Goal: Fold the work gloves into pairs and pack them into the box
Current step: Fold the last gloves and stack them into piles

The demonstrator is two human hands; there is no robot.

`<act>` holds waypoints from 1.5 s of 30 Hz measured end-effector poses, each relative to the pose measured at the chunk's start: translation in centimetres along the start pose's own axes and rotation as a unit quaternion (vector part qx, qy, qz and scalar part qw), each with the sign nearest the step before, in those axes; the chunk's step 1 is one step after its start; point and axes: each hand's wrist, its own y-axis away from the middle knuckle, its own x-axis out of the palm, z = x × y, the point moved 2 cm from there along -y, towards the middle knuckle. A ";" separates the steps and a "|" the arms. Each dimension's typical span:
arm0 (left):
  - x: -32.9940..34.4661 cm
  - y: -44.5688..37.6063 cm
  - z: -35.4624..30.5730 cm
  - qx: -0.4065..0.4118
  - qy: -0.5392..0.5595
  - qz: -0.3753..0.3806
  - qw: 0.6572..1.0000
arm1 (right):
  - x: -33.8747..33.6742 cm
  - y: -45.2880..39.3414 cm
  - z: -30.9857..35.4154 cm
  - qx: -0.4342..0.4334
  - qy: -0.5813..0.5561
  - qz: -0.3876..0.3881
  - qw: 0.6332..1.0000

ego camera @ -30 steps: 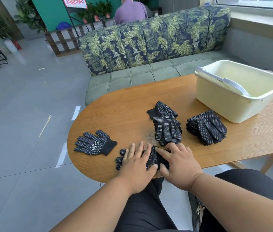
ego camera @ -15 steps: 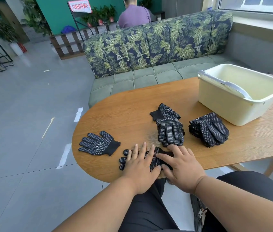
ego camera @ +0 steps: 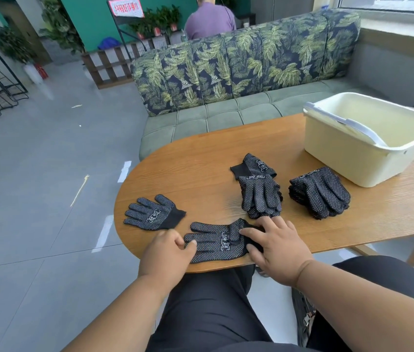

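A black knit glove pair [ego camera: 217, 241] with white grip dots and a white printed mark lies flat at the near edge of the table [ego camera: 200, 161], just inside its rounded left end. One glove seems to lie on another, though the layers cannot be told apart for certain. The left hand [ego camera: 169, 252] pinches the fingertip end, its fingers curled onto the cloth. The right hand [ego camera: 277, 247] rests on the cuff end with fingers spread and nearly straight, pressing it down.

To the left, close to the rounded end of the table, a single glove [ego camera: 152, 213] lies flat, apart from the held one. Toward the middle of the table sits a stack of gloves [ego camera: 259, 189], its near end just beside the right hand's fingertips. Further right is a second stack [ego camera: 318, 193], and behind it, at the far right edge, a cream plastic box [ego camera: 348, 161] with a grey handle laid across its rim. A leaf-print sofa [ego camera: 238, 64] stands beyond the table.

The held gloves' long axis runs along the near edge: fingertips to the left, cuff to the right.
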 end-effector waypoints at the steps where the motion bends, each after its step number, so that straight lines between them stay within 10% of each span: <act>1: -0.1 0.3 0.2 -0.022 -0.002 0.007 1.000 | 0.0 0.0 0.0 0.000 0.000 0.001 1.000; 21: -0.4 1.3 -1.9 -0.062 0.075 0.132 0.986 | -0.2 0.2 0.0 0.008 -0.006 0.008 1.000; 32: -0.4 1.2 -2.5 -0.028 -0.096 0.157 0.983 | 0.0 0.2 -0.1 0.012 -0.009 -0.002 1.000; 40: 0.2 0.2 -1.4 -0.163 0.276 0.172 0.932 | 0.0 0.2 -0.1 0.014 -0.011 0.000 1.000; 45: 0.5 0.0 -1.1 -0.170 0.300 0.170 0.923 | 0.0 0.2 -0.1 0.014 -0.012 0.007 1.000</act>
